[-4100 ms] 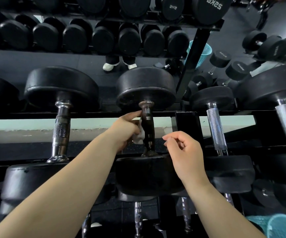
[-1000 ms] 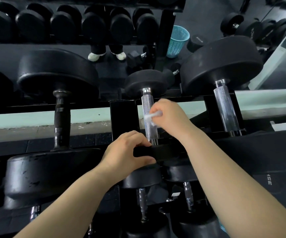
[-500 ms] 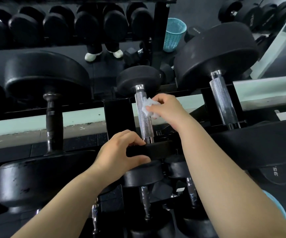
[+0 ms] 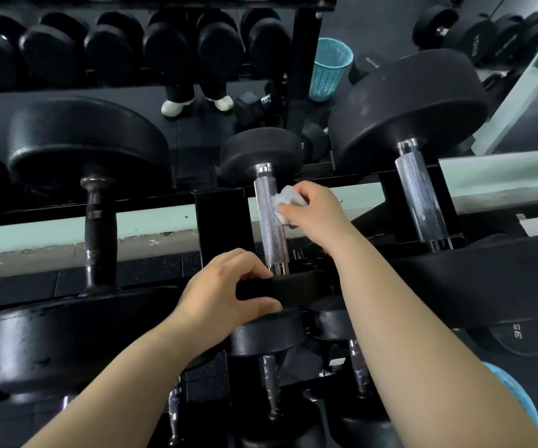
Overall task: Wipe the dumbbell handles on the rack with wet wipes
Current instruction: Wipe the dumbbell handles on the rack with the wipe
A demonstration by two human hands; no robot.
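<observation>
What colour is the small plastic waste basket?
Light teal latticed plastic basket, seen in the head view.

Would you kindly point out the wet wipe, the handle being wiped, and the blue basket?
wet wipe (image 4: 285, 200), head view, on the crumpled white part left of the fingers.
handle (image 4: 270, 231), head view, on its knurled middle.
blue basket (image 4: 329, 76), head view, on its side wall.

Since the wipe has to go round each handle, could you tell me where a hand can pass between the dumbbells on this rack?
There is open room between the dark handle and the black upright, and a narrower gap between the small chrome handle and the large chrome handle, where the right hand works with the wipe. It is crowded below, where the left hand grips the near head.
</observation>
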